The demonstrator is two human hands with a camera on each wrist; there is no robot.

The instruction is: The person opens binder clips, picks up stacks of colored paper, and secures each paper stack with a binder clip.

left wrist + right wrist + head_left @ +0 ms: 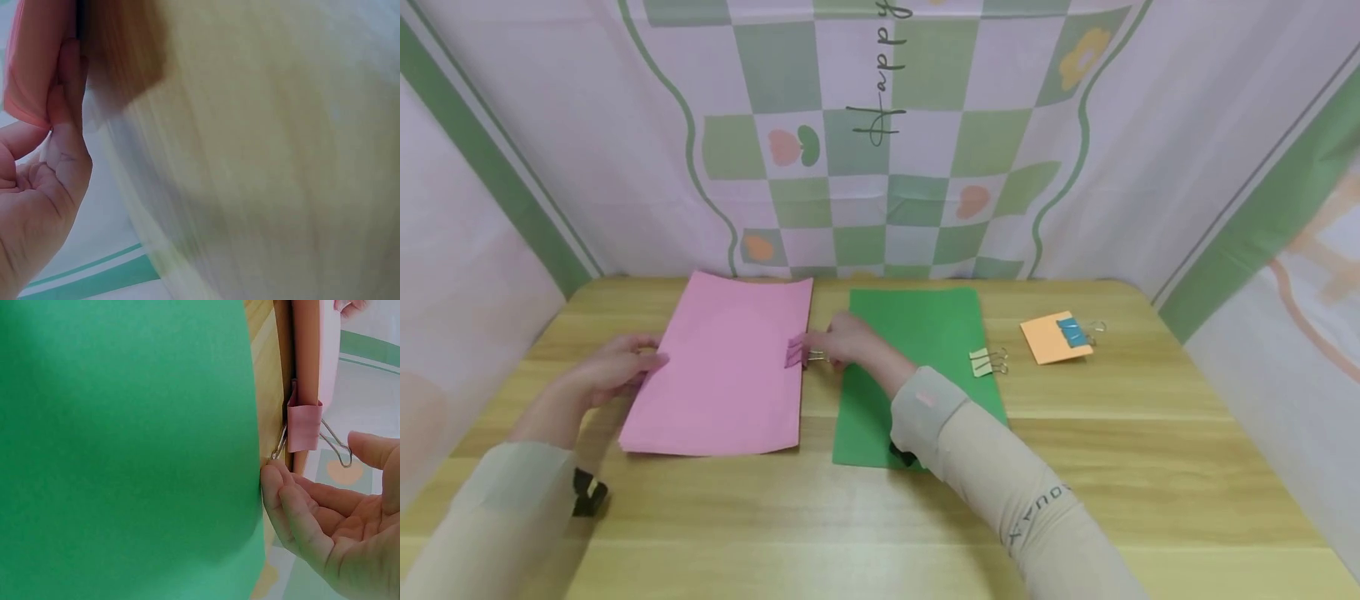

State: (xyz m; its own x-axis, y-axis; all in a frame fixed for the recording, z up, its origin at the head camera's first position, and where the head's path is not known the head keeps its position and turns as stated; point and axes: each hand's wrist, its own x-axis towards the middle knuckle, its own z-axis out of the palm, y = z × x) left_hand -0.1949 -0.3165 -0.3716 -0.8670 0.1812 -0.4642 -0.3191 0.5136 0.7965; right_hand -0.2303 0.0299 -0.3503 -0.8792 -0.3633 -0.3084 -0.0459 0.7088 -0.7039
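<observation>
A stack of pink paper (722,367) lies on the left of the table, its edge thick in the right wrist view. My left hand (617,367) pinches its left edge, thumb on top and fingers underneath; the left wrist view shows this hand (44,181) at the lifted pink edge. A pink binder clip (305,428) sits on the stack's right edge with its wire handles spread. At those handles is my right hand (850,337). In the right wrist view this hand (337,519) has its thumb on one handle and its fingertips at the other.
Green paper (917,333) with a pale yellow binder clip (981,362) lies beneath my right forearm. Farther right are orange sticky notes (1045,337) with a blue binder clip (1072,332). A black clip (589,493) is beside my left sleeve; another black object (902,454) shows by my right cuff.
</observation>
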